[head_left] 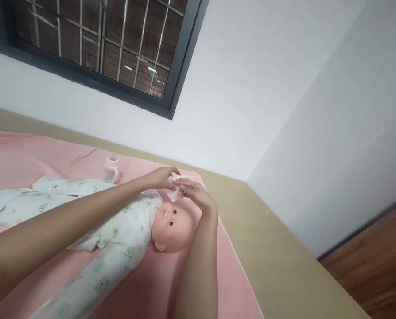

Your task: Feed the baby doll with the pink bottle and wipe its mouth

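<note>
A baby doll (171, 226) in a white printed sleepsuit (118, 239) lies on a pink blanket (35, 155), its head toward the right. Just above the doll's head, both my hands meet on a small white cloth (173, 192). My left hand (163, 176) reaches across the doll's chest, its fingers curled over the cloth's top edge. My right hand (196, 192) comes up from below beside the head and pinches the cloth's right side. Most of the cloth is hidden by my fingers.
A pink baby bottle (112, 168) stands on the blanket behind the doll. The blanket covers a tan mattress (274, 257) set into a white wall corner. A dark-framed barred window (118, 48) is above; wooden floor (377, 270) lies at the right.
</note>
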Available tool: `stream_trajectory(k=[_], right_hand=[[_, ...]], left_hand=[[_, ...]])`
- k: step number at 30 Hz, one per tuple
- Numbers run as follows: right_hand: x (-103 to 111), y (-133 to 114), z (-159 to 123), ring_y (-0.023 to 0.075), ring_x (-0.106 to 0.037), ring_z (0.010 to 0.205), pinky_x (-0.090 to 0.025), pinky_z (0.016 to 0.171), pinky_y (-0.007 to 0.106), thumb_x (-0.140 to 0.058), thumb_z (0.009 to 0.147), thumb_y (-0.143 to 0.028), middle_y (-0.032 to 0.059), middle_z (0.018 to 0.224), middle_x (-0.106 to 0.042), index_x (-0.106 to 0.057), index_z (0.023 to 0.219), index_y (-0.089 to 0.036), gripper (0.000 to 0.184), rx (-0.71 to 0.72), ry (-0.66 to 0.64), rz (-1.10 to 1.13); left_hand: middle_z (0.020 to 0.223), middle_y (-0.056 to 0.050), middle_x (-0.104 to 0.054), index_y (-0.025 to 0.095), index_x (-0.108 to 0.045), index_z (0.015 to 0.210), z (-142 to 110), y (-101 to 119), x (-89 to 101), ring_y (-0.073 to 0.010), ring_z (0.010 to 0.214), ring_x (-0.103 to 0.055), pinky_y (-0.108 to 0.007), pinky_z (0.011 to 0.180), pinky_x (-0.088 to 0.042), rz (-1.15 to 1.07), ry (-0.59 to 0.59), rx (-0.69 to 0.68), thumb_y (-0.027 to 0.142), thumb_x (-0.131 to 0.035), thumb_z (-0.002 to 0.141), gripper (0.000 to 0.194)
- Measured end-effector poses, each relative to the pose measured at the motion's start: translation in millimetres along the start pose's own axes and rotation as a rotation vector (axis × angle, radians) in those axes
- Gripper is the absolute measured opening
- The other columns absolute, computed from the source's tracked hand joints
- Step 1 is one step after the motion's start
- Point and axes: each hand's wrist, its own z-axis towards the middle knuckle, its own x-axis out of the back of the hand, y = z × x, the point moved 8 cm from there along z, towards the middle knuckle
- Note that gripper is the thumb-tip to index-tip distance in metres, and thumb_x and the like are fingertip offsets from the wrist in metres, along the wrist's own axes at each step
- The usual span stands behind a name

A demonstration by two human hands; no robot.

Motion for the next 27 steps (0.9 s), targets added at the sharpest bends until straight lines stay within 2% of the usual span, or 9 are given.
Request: stream_trajectory(k=[3,6,9,11,14,18,22,25,27], right_hand=[[2.7,-7.7,-3.7,0.0059,-0.053,0.066,-0.047,0.068,0.025,-0.066,0.071,-0.032,0.0042,0.112,-0.059,-0.066,0.097,-0.020,0.028,-0.018,0.057,-0.065],[10.5,-6.9,-6.9,0.0034,-0.050,0.055,-0.044,0.058,0.024,-0.067,0.071,-0.028,0.0044,0.115,-0.058,-0.057,0.106,-0.022,0.037,-0.069,0.128,-0.135],[8.8,-7.4,-7.5,0.0026,-0.047,0.049,-0.039,0.050,0.023,-0.067,0.070,-0.027,0.0031,0.103,-0.059,-0.054,0.107,-0.021,0.040,-0.091,0.088,-0.209],[4.8,-11.7,-7.7,0.0026,-0.045,0.048,-0.036,0.048,0.021,-0.067,0.069,-0.027,0.0002,0.089,-0.059,-0.057,0.101,-0.019,0.035,-0.077,0.050,-0.244],[-0.5,-22.4,-9.6,0.0026,-0.042,0.047,-0.033,0.047,0.020,-0.066,0.069,-0.029,-0.0027,0.074,-0.057,-0.060,0.087,-0.017,0.022,-0.057,0.038,-0.290],[-5.8,-37.8,-12.6,0.0032,-0.041,0.047,-0.033,0.047,0.020,-0.063,0.071,-0.030,-0.0036,0.067,-0.056,-0.061,0.083,-0.016,0.018,-0.035,0.080,-0.338],[-10.8,-47.0,-9.5,0.0033,-0.043,0.051,-0.036,0.050,0.020,-0.063,0.072,-0.031,-0.0013,0.079,-0.059,-0.062,0.087,-0.017,0.021,0.011,0.112,-0.345],[-15.9,-52.3,-5.1,0.0035,-0.046,0.053,-0.039,0.052,0.020,-0.064,0.070,-0.029,-0.0016,0.083,-0.057,-0.061,0.093,-0.018,0.026,0.051,0.140,-0.342],[-23.8,-56.4,-3.5,0.0042,-0.048,0.055,-0.041,0.055,0.021,-0.066,0.068,-0.027,-0.0032,0.080,-0.055,-0.058,0.099,-0.019,0.032,0.063,0.138,-0.345]], left_hand=[[0.091,-0.005,-0.064,0.016,-0.059,0.111,-4.1,3.0,9.3,-0.0245,0.087,-0.059,-0.028,0.070,-0.044,-0.029,0.049,0.005,0.031,-0.066,0.062,0.052],[0.062,0.002,-0.052,0.013,-0.059,0.113,-12.1,7.3,20.0,-0.0183,0.063,-0.053,-0.025,0.056,-0.038,-0.071,0.065,-0.011,0.034,-0.064,0.064,0.053],[0.051,0.007,-0.037,0.011,-0.060,0.111,-22.2,11.8,29.1,-0.0133,0.049,-0.041,-0.024,0.048,-0.028,-0.197,0.062,-0.018,0.039,-0.066,0.063,0.056],[0.049,0.008,-0.036,0.011,-0.060,0.111,-29.1,11.4,31.8,-0.0120,0.047,-0.039,-0.023,0.047,-0.026,-0.292,0.040,0.011,0.042,-0.068,0.061,0.060],[0.057,0.004,-0.051,0.011,-0.061,0.110,-38.9,7.5,33.2,-0.0129,0.052,-0.045,-0.022,0.048,-0.030,-0.334,0.003,0.032,0.043,-0.069,0.061,0.059],[0.080,-0.003,-0.066,0.014,-0.066,0.097,-48.5,1.7,31.8,-0.0163,0.067,-0.056,-0.023,0.056,-0.039,-0.296,-0.064,-0.024,0.043,-0.069,0.065,0.043],[0.071,-0.002,-0.064,0.014,-0.069,0.080,-57.2,1.6,27.3,-0.0171,0.065,-0.057,-0.023,0.055,-0.040,-0.261,-0.171,-0.073,0.047,-0.065,0.074,0.034],[0.098,-0.004,-0.067,0.018,-0.072,0.086,-64.4,16.5,36.1,-0.0211,0.092,-0.060,-0.026,0.078,-0.046,-0.310,-0.124,-0.233,0.044,-0.063,0.079,0.028],[0.119,-0.003,-0.061,0.023,-0.074,0.088,-69.0,23.5,45.2,-0.0229,0.112,-0.053,-0.029,0.093,-0.041,-0.319,-0.032,-0.305,0.041,-0.065,0.079,0.022]])
